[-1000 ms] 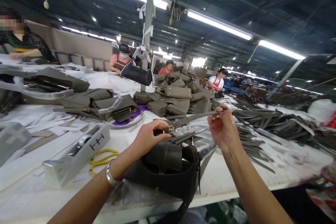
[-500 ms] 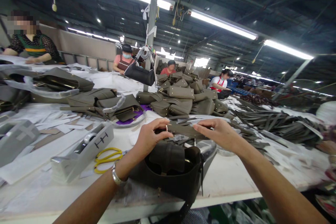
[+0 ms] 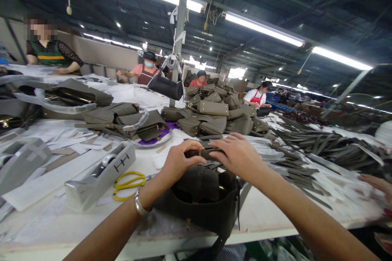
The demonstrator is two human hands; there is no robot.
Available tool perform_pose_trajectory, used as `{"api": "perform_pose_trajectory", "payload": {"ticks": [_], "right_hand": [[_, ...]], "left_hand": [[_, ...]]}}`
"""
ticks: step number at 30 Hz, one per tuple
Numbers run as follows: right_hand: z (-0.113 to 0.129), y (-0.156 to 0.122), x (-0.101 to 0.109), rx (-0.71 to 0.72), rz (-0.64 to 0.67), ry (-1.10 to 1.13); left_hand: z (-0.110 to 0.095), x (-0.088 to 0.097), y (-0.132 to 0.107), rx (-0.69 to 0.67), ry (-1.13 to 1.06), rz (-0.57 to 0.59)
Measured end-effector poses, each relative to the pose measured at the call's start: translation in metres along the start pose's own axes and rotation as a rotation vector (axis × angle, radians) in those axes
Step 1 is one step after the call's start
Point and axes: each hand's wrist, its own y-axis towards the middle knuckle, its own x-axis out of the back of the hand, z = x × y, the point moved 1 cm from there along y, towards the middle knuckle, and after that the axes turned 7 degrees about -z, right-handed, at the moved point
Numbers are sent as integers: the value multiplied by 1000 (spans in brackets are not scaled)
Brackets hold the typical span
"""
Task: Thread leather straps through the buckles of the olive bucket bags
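My left hand (image 3: 180, 161) pinches the buckle end of an olive-brown leather strap (image 3: 208, 153), thumb below and fingers above. A small gold-toned buckle glints at its fingertips. My right hand (image 3: 237, 155) grips the same strap close beside it, fingers bent over the top; its exact hold is partly hidden by the hand. Just below both hands, an open dark olive handbag (image 3: 199, 214) sits at the table's front edge, its flap folded inward and a strap hanging off the front.
Yellow-handled scissors (image 3: 128, 185) and a grey tape dispenser (image 3: 98, 177) lie left of the bag. Behind are piled handbags (image 3: 211, 110); loose straps (image 3: 324, 142) spread to the right. A co-worker's hand (image 3: 378, 183) reaches in at the right edge. Other people work across the table.
My right hand has slid left along the strap, close to my left hand, its fingers now bent over it. The view has shifted slightly, and a co-worker's hand shows more at right.
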Motion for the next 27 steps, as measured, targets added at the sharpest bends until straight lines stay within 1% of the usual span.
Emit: {"api": "perform_pose_trajectory", "payload": {"ticks": [2,5,7,9,11,13,15,17,19,20,22,24,26,27], "right_hand": [[17,4,0,93,14,-133],[31,10,1,121,126,-200],[30,11,-1,109,166,-187],[24,11,-5,91,175,-147],[18,9,-10,77,165,-109],[15,9,-15,96,135,-70],[17,10,-19,133,85,-15],[20,13,-23,146,31,62],[22,16,-27,131,-24,163],[21,16,-29,116,-60,219],[18,16,-35,78,-134,346],[13,14,-43,9,-170,473],[7,12,-49,-69,-146,587],[5,11,-52,-99,-116,630]], "left_hand": [[2,1,1,7,-26,-3],[6,7,1,40,-88,30],[8,15,0,42,-114,83],[7,23,-1,20,-56,111],[7,28,-2,12,31,100],[6,29,-3,31,64,61],[5,26,-2,73,-4,40],[6,24,-2,120,-119,22],[7,24,-2,157,-209,4],[9,26,-2,160,-219,-5],[12,30,-4,116,-178,5],[16,34,-7,28,-72,57],[21,35,-11,-44,56,99],[24,35,-12,-57,118,102]]}}
